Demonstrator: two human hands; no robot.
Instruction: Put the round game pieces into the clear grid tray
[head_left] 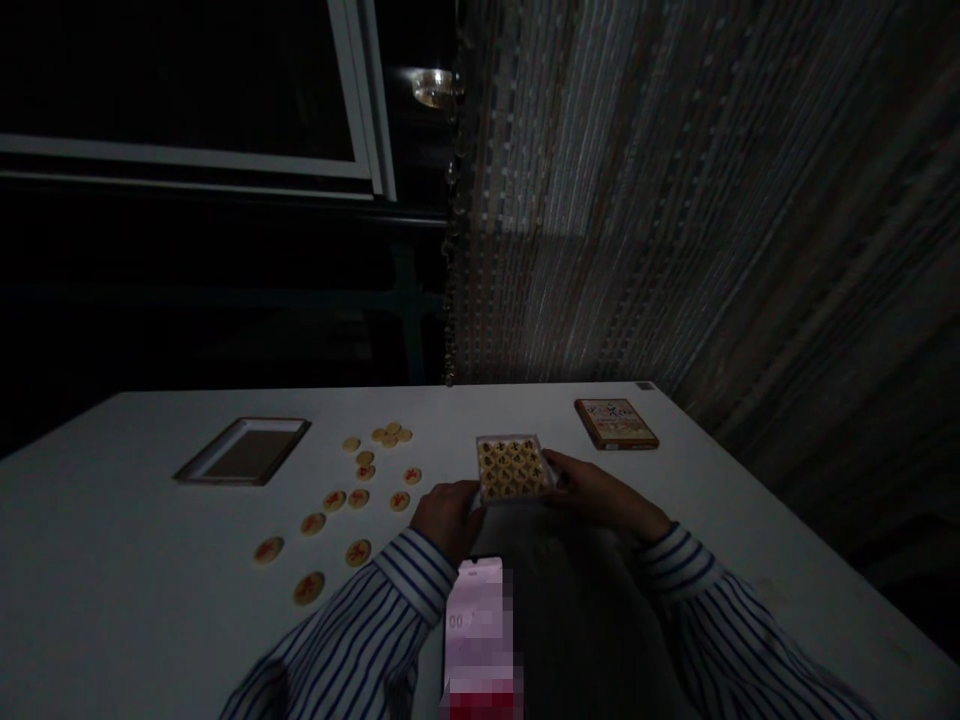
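Between both hands is a small clear tray (514, 437) filled with rows of round Chinese chess pieces (513, 468) bearing black characters. My left hand (448, 515) grips its lower left corner, thumb at the front. At the right edge, my right hand (604, 492) holds the tray with its fingers closed around the side. Loose round pieces lie to the left of my left hand; several show red characters, such as the red-marked piece (358, 552). A cluster of plain-looking pieces (391, 435) sits farther back, with no characters visible on them.
An open, shallow box half (251, 425) lies at the back left of the white table (150, 590). The printed box lid (617, 424) rests at the back right. A lit phone (478, 620) is close to my body, below the left hand. A bead curtain (570, 250) hangs behind.
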